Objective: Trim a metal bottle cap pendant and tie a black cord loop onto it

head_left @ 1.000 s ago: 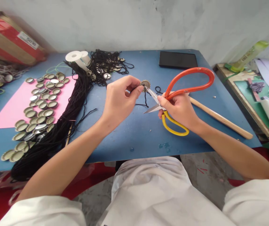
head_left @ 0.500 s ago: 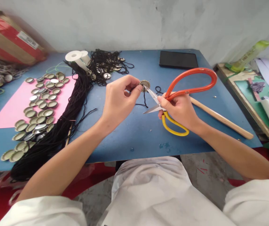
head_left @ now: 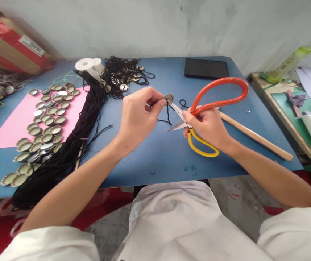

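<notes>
Evidently, above the table (head_left: 133, 163), the scissors (head_left: 182, 124) were gripped, blades parted, in the right hand (head_left: 210, 125); in the left hand (head_left: 141, 112), the cap (head_left: 169, 97) was pinched. It was judged light and stiff, best taken by its rim; the cord (head_left: 168, 115) below, soft.

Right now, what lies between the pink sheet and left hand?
In the head view, a black cord bundle lies between the pink sheet and the left hand.
</notes>
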`<state>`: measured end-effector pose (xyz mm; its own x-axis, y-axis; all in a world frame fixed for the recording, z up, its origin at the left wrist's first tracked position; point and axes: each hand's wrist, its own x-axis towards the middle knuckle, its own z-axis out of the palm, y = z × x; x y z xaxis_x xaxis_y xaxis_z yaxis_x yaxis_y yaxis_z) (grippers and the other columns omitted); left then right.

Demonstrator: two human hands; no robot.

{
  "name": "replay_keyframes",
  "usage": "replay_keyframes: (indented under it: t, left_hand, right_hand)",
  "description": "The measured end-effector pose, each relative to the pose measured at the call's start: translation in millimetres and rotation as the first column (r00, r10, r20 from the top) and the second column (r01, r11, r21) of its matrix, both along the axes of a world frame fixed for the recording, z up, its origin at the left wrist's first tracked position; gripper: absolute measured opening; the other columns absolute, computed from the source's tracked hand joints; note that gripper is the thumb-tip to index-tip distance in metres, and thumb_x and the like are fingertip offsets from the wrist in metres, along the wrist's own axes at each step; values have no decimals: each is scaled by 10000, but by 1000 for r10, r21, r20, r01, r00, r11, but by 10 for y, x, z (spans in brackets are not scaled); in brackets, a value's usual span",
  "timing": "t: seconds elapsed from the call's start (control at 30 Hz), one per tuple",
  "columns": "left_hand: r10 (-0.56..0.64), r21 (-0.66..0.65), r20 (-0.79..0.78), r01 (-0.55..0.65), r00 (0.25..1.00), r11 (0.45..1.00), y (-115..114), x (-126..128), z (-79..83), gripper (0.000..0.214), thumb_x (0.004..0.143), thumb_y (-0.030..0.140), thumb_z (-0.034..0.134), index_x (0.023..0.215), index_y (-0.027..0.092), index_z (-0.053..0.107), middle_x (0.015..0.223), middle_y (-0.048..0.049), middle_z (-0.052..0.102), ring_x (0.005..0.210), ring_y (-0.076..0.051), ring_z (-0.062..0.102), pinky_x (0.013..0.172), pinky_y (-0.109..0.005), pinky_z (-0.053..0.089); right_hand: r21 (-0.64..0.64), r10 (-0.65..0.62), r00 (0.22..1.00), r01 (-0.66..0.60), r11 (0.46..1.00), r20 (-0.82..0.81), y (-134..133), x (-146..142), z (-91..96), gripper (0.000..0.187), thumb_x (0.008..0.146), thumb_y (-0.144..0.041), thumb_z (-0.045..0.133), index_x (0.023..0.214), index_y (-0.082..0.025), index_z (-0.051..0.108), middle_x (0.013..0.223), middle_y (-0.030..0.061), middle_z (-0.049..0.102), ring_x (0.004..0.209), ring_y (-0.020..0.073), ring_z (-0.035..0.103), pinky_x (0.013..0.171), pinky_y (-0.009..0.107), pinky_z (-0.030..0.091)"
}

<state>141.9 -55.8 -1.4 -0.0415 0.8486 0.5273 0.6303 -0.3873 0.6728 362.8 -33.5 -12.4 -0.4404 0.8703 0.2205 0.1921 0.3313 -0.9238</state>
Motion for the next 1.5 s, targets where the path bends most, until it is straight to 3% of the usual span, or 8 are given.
replay_keyframes:
  t: [0.23,0.53,0.67,0.83,1.03,1.23,1.33,1.5]
  left_hand:
    - [102,124,-222,-75,970,989,-44,-5,4,142,973,209,712,834,239,723,822,-14,743,727,-188,655,731,-344,532]
    - [136,180,-386,-70,912,981,-63,-6,-111,188,1068,204,621,921,216,738,895,-43,758,759,-179,626,700,-318,426]
    - [129,186,-397,-58,909,981,-81,7,-135,184,1076,199,615,922,214,714,891,-42,736,754,-179,610,695,-322,404]
    - [132,193,-407,-56,904,980,-121,45,-122,191,1080,199,598,919,215,699,878,-36,734,718,-170,590,676,-317,394]
    - [144,199,-437,-61,888,978,-102,57,-157,196,1067,244,608,898,223,707,842,-31,725,728,-174,622,671,-307,415]
    - [240,239,-363,-159,900,958,60,-116,-106,173,993,187,646,833,226,698,819,-36,686,717,-182,612,690,-334,435]
    - [253,239,-318,-181,914,954,137,-209,-78,158,975,189,667,827,234,698,811,-32,675,730,-191,611,725,-353,456]
    - [188,199,-338,-126,922,972,113,-172,-116,149,1005,221,670,875,234,741,826,-32,693,717,-181,600,706,-339,443]
  right_hand:
    - [-23,-5,999,7,1000,51,1,6,-9,508,1011,-618,739,682,-240,654,557,6,709,496,202,705,562,339,564]
    - [-16,15,997,-14,1000,76,-19,20,-13,460,1045,-456,690,645,-235,643,534,0,710,492,185,687,565,326,515]
    - [125,-28,984,6,992,173,-40,17,-29,475,1067,-406,630,622,-241,646,560,3,716,526,175,649,611,340,502]
    - [416,-145,937,0,910,319,-75,26,-31,416,1060,-338,598,653,-252,600,558,-16,636,558,173,574,693,360,462]
    - [412,-126,917,-45,910,377,-55,25,-27,391,1058,-315,568,673,-255,545,605,-7,638,612,185,587,731,356,456]
    - [406,-88,905,-99,909,416,-8,73,24,432,1104,-356,546,684,-260,521,611,-4,630,627,199,597,735,373,416]
    - [470,-150,846,-128,874,511,77,180,88,429,1128,-402,533,725,-259,493,654,21,618,647,216,577,709,382,358]
    - [578,-410,674,-30,816,614,315,398,61,533,1165,-611,468,809,-238,601,637,61,596,660,253,605,683,390,288]
